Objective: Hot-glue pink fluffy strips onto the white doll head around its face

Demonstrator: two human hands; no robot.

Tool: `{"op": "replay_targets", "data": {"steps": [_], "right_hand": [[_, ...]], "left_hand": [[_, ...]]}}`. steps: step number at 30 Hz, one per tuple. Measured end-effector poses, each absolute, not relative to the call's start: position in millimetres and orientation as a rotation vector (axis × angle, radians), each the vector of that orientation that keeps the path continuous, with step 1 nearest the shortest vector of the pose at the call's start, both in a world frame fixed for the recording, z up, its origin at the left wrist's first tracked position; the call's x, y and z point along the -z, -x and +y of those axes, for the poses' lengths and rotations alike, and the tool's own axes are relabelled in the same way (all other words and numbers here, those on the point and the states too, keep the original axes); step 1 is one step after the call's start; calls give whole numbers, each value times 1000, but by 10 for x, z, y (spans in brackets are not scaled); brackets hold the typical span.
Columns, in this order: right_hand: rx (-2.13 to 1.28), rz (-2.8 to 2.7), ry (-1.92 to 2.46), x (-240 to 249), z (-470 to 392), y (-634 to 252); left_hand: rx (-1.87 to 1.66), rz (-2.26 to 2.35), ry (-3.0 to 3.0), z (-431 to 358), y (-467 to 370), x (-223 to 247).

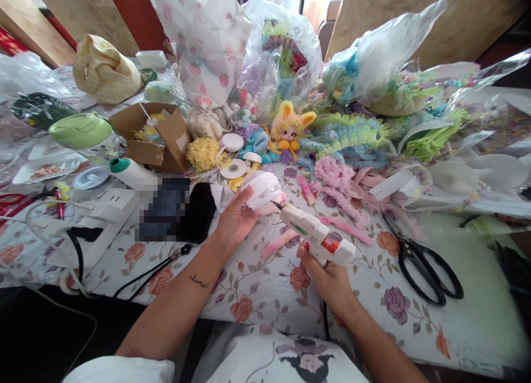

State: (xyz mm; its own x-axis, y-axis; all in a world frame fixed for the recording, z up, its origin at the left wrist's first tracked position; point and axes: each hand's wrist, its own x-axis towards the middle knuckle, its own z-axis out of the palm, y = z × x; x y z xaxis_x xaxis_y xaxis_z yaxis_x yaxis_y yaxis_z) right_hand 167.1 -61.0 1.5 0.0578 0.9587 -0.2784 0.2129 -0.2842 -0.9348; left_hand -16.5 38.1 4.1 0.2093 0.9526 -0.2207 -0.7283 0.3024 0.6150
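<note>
My left hand [236, 220] is closed around a small rounded white-and-pink piece [262, 188] with rows of bead-like dots; its exact kind is unclear. In my right hand [326, 269] is a white hot glue gun [315, 234], whose dark nozzle touches or nearly touches the piece's lower right side. Fuzzy pink-orange strips [280, 243] lie on the cloth beneath and beside the gun. Beyond the piece sits a plush doll [287, 130] with yellow rabbit ears. My left palm and fingertips are partly hidden behind the piece.
Large black-handled scissors [421, 267] lie at the right on the flowered tablecloth [244, 308]. To the left are a black phone [199, 211], a power strip [102, 223] with cables, and a cardboard box [160, 142]. Ribbons, yarn and plastic bags [207, 40] crowd the back.
</note>
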Motion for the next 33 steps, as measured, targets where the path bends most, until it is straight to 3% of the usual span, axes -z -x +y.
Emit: {"op": "replay_targets", "data": {"steps": [33], "right_hand": [[-1265,-1265,1496,69,-613,-1709]], "left_hand": [[-1239,608,-420,409,155,-65]]}}
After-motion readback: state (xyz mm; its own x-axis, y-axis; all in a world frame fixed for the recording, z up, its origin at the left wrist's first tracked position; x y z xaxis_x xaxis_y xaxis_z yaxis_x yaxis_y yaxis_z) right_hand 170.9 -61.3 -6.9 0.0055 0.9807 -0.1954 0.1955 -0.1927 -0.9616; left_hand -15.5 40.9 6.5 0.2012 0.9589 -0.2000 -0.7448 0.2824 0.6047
